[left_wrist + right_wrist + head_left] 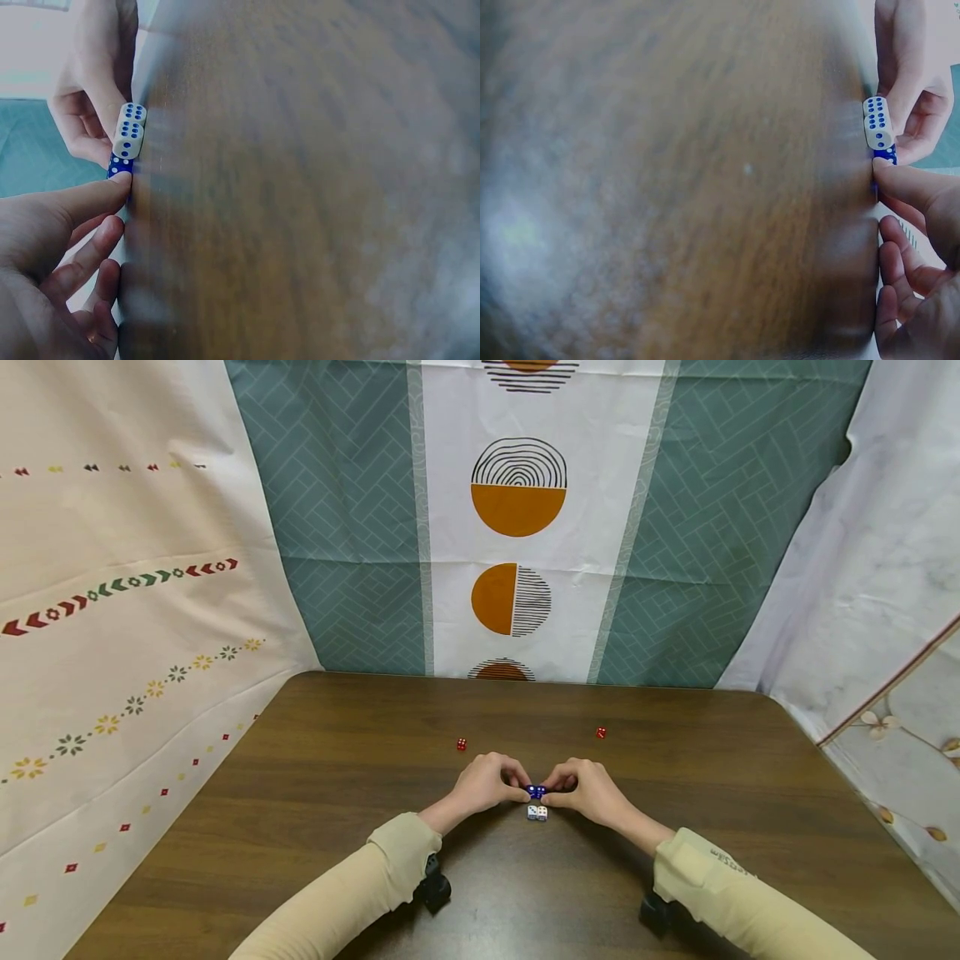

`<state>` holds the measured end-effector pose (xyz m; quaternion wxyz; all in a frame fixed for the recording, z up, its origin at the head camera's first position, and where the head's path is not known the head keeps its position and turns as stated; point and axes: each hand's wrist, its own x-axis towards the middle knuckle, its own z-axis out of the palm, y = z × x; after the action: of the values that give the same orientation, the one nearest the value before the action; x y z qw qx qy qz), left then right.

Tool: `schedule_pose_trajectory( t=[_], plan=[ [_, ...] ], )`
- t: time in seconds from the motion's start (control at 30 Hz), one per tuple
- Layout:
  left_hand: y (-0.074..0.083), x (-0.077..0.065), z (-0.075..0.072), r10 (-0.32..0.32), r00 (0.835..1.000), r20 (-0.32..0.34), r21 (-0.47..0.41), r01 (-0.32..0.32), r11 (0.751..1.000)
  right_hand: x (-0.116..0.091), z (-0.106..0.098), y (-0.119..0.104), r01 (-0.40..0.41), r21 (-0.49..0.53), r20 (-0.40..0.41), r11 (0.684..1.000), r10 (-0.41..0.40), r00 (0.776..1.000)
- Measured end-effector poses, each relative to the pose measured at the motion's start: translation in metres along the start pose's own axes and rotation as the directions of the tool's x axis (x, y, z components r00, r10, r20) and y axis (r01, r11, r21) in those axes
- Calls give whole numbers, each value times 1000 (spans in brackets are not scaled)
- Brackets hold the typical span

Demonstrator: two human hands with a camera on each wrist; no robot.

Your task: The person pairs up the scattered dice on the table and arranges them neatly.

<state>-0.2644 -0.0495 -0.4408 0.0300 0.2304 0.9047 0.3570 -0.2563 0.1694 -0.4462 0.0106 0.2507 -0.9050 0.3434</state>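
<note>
On my head feed, the left hand (489,782) pinches the left blue die (531,791) between thumb and forefinger, coming in from 9 o'clock. The right hand (587,791) does the same with the right blue die (542,792) from 3 o'clock, so I read both hands as grasping, 1 die each. The 2 blue dice sit side by side at the meeting point of the fingertips, partly covered by them; I can't tell whether their faces touch.

Just beside them, at 6 o'clock, I see the left white die (532,812) and the right white die (542,813) set against each other in a pair. My 2 wrist feeds show that white pair in front of the blue dice, on the near side.

Farther out from the blue dice, the left red die (461,744) lies at 10 o'clock, beyond the left hand, and the right red die (601,732) at nearly 2 o'clock, beyond the right hand. The 2 red dice are well apart.

All 6 dice are on the brown table (322,777). At 12 o'clock, behind its far edge, hangs a teal and white curtain (352,527) with orange circles.
</note>
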Motion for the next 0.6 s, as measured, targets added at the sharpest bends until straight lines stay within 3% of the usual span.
schedule_pose_trajectory(
  t=[0.6],
  plan=[
    [1,0,0,18,1000,-8,6,-18,1000,-1,-1,-2,-10,11,4,1000,10,1000]
  ],
)
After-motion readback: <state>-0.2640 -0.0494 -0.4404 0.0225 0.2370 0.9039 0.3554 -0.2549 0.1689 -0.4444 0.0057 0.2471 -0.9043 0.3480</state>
